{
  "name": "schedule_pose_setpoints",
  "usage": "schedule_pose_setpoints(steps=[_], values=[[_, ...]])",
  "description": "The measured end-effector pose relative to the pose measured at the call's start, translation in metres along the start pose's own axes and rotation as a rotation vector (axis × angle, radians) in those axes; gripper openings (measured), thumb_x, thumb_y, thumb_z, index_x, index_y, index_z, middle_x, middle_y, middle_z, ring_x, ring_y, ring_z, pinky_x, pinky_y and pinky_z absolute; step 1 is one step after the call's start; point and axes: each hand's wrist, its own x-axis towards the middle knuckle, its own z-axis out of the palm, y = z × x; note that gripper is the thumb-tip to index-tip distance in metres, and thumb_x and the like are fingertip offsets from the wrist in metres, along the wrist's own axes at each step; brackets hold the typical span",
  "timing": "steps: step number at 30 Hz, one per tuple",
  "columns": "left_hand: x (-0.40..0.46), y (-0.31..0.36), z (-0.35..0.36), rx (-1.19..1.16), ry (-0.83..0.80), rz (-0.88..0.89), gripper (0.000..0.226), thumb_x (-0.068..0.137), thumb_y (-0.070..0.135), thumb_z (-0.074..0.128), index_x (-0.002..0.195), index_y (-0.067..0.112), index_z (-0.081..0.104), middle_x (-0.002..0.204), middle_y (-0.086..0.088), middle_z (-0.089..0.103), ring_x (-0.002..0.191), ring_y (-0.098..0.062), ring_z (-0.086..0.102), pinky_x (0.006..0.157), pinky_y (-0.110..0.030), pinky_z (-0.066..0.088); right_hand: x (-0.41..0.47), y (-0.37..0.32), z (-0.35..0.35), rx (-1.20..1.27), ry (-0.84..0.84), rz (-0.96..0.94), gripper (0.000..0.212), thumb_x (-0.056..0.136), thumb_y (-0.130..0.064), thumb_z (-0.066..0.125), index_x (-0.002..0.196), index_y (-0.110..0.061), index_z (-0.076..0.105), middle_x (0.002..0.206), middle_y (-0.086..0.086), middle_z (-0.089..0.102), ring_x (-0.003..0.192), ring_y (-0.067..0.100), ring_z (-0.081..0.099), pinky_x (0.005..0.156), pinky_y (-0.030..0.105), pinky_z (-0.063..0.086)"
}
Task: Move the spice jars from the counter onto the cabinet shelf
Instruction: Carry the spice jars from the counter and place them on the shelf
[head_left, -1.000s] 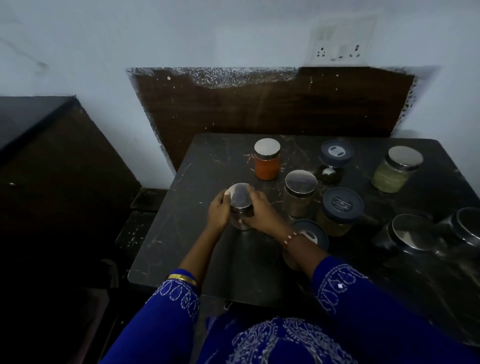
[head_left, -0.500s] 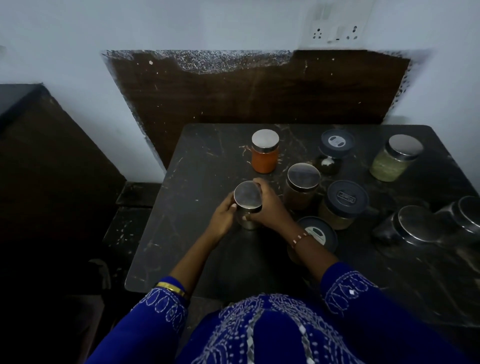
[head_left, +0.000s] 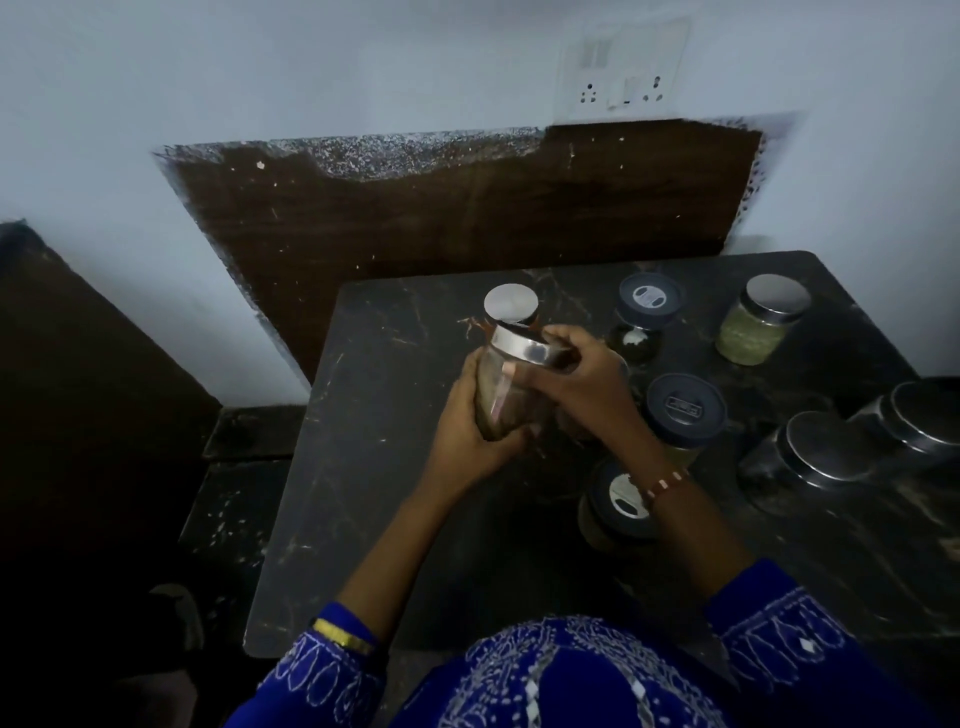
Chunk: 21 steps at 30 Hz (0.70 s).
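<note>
A glass spice jar (head_left: 506, 387) with a silver metal lid is held in both hands above the dark marble counter (head_left: 395, 467), tilted so that its lid leans toward the wall. The left hand (head_left: 470, 426) is wrapped around the lower body of the jar, its grip closed on the glass, with the thumb laid up the front of the jar. The right hand (head_left: 582, 382) is closed over the jar's upper part, its fingers curled at the lid's rim. Dark brown contents are seen through the glass.

The other jars are left standing on the counter. A white-lidded jar (head_left: 510, 305) is seen just behind the held one, its body hidden. To the right stand a dark-lidded jar (head_left: 649, 304) and a jar of pale green contents (head_left: 761, 325) under a silver lid. Nearer, a second dark-lidded jar (head_left: 684, 413) is placed just beside the right wrist, and a third (head_left: 615, 506) is partly covered by the forearm. Two steel-lidded containers (head_left: 826, 457) are set at the right edge.

A socket plate (head_left: 623, 67) is mounted on the wall above a brown panel (head_left: 467, 218).
</note>
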Motion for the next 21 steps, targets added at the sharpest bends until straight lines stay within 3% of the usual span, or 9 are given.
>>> schedule_pose_setpoints(steps=[3,6,7,9,12,15,17,21], values=[[0.012,0.008,0.009,0.056,0.038,0.045,0.086,0.056,0.046,0.078,0.13,0.033,0.035,0.129,0.006,0.05,0.119,-0.01,0.052,0.096,-0.037,0.051,-0.003,-0.009,-0.01,0.001,0.049,-0.009,0.064,0.075,-0.032,0.075,0.13,-0.014,0.048,0.108,-0.009,0.049,0.099,0.007,0.05,0.068,0.007,0.04],[0.014,0.008,0.015,0.051,0.068,-0.034,0.094,0.049,0.054,0.076,0.131,0.025,0.041,0.129,0.002,0.046,0.119,-0.013,0.05,0.096,-0.034,0.051,-0.006,-0.012,-0.021,0.053,0.036,0.014,0.055,0.08,-0.03,0.07,0.129,-0.014,0.05,0.097,-0.011,0.059,0.087,0.004,0.059,0.064,0.009,0.048],[0.014,0.01,0.015,0.019,0.08,-0.086,0.092,0.048,0.055,0.073,0.129,0.023,0.044,0.127,0.001,0.045,0.117,-0.014,0.05,0.094,-0.033,0.051,-0.007,-0.012,-0.025,0.111,0.022,0.03,0.05,0.083,-0.027,0.067,0.128,-0.013,0.051,0.096,-0.005,0.064,0.086,0.008,0.064,0.064,0.012,0.052],[0.016,0.014,0.012,-0.199,0.031,-0.171,0.073,0.05,0.05,0.07,0.116,0.026,0.052,0.12,0.0,0.051,0.11,-0.018,0.057,0.089,-0.036,0.054,-0.006,-0.011,-0.035,0.2,-0.014,0.04,0.043,0.087,-0.02,0.062,0.128,-0.011,0.051,0.102,0.01,0.068,0.089,0.017,0.067,0.068,0.02,0.054],[0.019,0.012,0.005,-0.581,-0.123,-0.225,0.049,0.068,0.035,0.064,0.114,0.021,0.055,0.106,-0.004,0.068,0.095,-0.019,0.068,0.075,-0.033,0.057,-0.005,-0.01,-0.04,0.238,-0.122,0.006,0.045,0.088,-0.01,0.059,0.131,-0.012,0.047,0.101,-0.002,0.066,0.089,0.007,0.065,0.069,0.015,0.056],[0.018,0.012,0.005,-0.733,-0.159,-0.301,0.042,0.081,0.033,0.047,0.119,0.015,0.052,0.094,-0.003,0.072,0.082,-0.015,0.071,0.071,-0.031,0.059,-0.005,-0.009,-0.035,0.234,-0.152,-0.033,0.054,0.085,-0.008,0.062,0.134,-0.018,0.044,0.105,-0.012,0.062,0.088,-0.003,0.065,0.071,0.012,0.056],[0.016,0.016,0.006,-0.714,-0.166,-0.317,0.04,0.088,0.037,0.044,0.12,0.015,0.051,0.093,-0.003,0.071,0.081,-0.013,0.071,0.073,-0.031,0.057,-0.005,-0.011,-0.03,0.22,-0.087,-0.083,0.057,0.082,-0.009,0.066,0.134,-0.019,0.045,0.105,-0.012,0.062,0.087,-0.003,0.065,0.072,0.013,0.056],[0.024,0.029,0.005,-0.535,-0.184,-0.264,0.049,0.082,0.049,0.048,0.123,0.023,0.051,0.118,-0.008,0.064,0.105,-0.022,0.066,0.092,-0.04,0.053,-0.002,-0.024,-0.018,0.212,0.065,-0.156,0.058,0.08,-0.014,0.071,0.133,-0.016,0.048,0.103,-0.01,0.062,0.089,-0.001,0.062,0.072,0.01,0.054]])
